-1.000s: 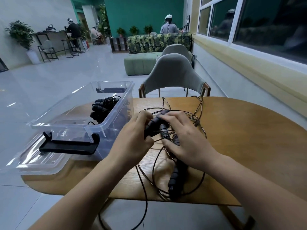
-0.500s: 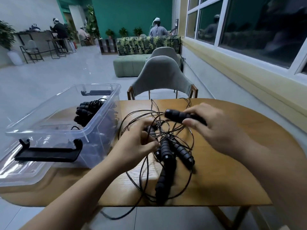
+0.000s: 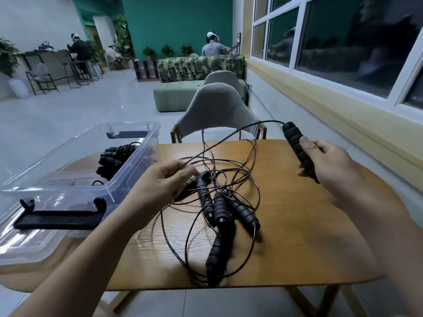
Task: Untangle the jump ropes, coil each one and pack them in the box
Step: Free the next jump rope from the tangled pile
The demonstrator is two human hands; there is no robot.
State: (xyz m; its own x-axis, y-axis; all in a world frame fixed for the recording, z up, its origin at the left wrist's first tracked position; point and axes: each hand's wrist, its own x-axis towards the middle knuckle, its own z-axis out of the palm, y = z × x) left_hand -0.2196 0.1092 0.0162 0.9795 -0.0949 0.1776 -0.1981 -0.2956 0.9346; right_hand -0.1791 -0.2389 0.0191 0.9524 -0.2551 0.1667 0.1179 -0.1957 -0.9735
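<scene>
The right hand [image 3: 329, 165] grips a raised rope handle [image 3: 296, 145]; the left hand [image 3: 164, 181] pinches its cord [image 3: 219, 145] above the tangle [image 3: 219, 207].

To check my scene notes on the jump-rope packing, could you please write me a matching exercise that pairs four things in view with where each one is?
Things:
1. foam handle gripped by the right hand
2. coiled ropes
3. tangled pile of ropes
4. grey chair

Places:
A. inside the clear box
B. lying on the wooden table
C. held up above the table
D. beyond the table's far edge

Pairs: 1-C, 2-A, 3-B, 4-D.
</scene>
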